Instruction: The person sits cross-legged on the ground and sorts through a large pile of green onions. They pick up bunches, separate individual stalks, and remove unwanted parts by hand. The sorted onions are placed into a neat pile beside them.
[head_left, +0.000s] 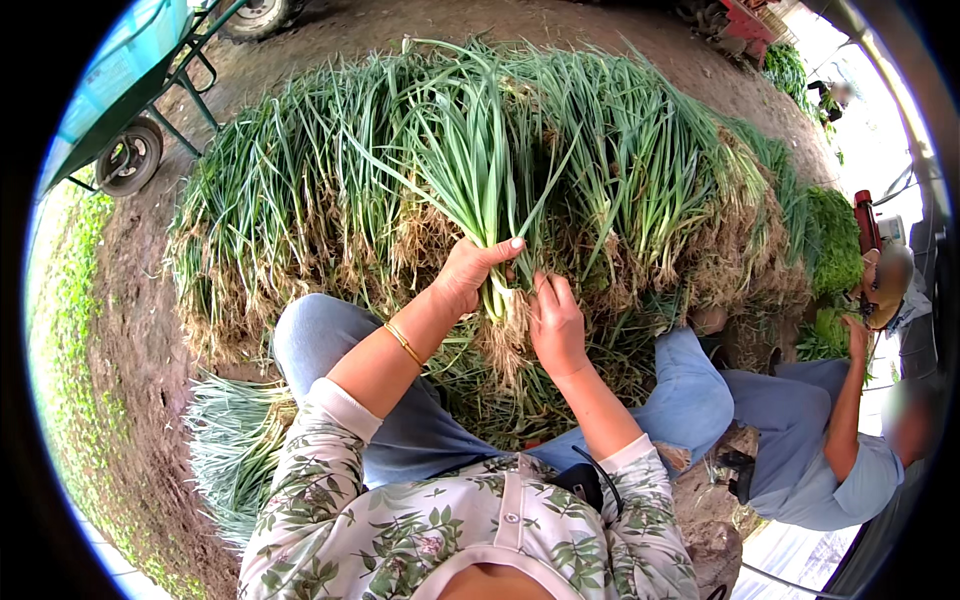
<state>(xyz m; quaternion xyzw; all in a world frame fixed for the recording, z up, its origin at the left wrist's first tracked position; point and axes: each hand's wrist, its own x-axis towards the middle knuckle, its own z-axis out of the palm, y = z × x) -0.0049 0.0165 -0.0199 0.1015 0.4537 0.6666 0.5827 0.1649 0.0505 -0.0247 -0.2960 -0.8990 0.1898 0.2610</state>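
Observation:
My left hand (469, 271) is closed around the lower stems of a bunch of green onions (480, 161), thumb across the front. The long leaves fan away from me over a large heap of green onions (300, 180), and the pale roots (504, 341) hang towards my lap. My right hand (556, 322) is at the right side of the bunch, by its stems and roots, with the fingers bent. Its fingertips are partly hidden among leaves, so whether they pinch one is unclear. Loose leaf scraps (480, 390) lie on the ground between my legs.
Another green onion bundle (232, 442) lies on the soil by my left knee. A wheelbarrow (112, 105) stands at far left. On my right a person (817, 442) sits close by, with another person (889, 277) beyond, near piled greens (834, 240).

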